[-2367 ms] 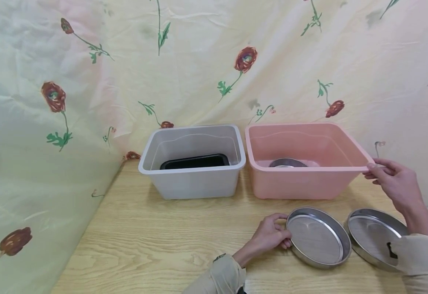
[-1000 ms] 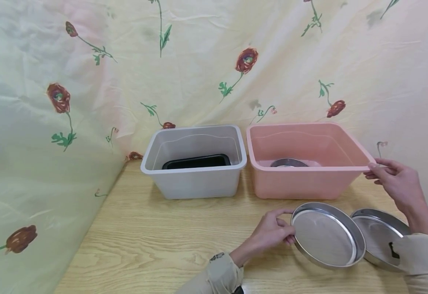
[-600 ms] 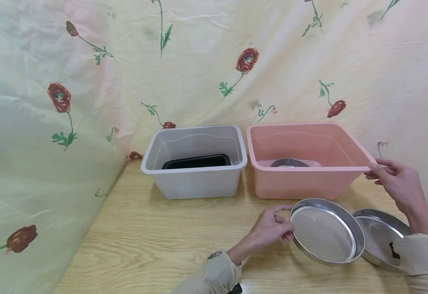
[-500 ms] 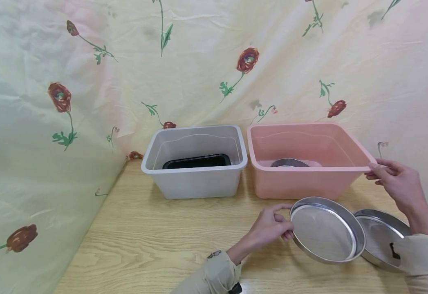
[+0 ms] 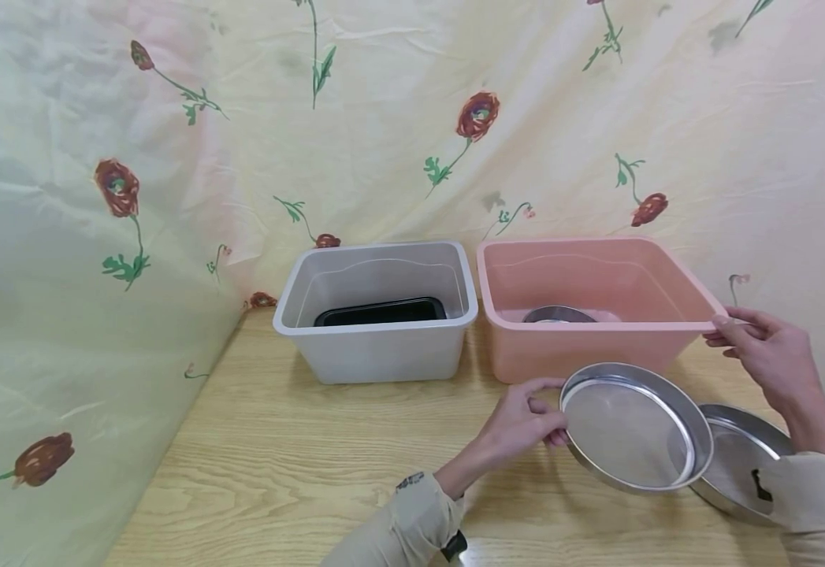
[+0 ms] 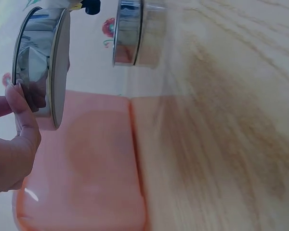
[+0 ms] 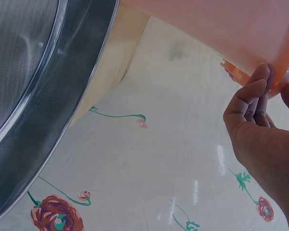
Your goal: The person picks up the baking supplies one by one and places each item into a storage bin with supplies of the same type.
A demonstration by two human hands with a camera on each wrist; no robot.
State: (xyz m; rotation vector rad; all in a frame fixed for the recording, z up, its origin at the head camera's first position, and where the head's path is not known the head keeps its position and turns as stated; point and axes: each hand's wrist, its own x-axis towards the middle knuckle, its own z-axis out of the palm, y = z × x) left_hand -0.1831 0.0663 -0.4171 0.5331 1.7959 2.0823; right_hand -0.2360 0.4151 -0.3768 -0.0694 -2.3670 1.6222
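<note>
My left hand (image 5: 514,425) pinches the left rim of a round metal sieve (image 5: 625,433), thumb outside the wall in the left wrist view. The sieve is tilted, raised above the table before the pink bin (image 5: 554,353), overlapping its front wall in the head view. A second sieve (image 5: 731,465) rests on the table at right, partly hidden behind the first and my right sleeve. My right hand (image 5: 774,358) grips the bin's front right corner, fingers under the rim in the right wrist view. Inside this bin lies a round metal piece (image 5: 561,313), mostly hidden.
A grey bin (image 5: 384,354) stands left of the pink one, a black tray (image 5: 384,313) inside it. Both bins stand near the flowered cloth (image 5: 384,142) at the back of the wooden table (image 5: 299,457). The cloth also hangs along the left side.
The held sieve has risen off the table and moved forward and slightly right with my left hand, now covering part of the second sieve. My right hand stays at the bin's corner.
</note>
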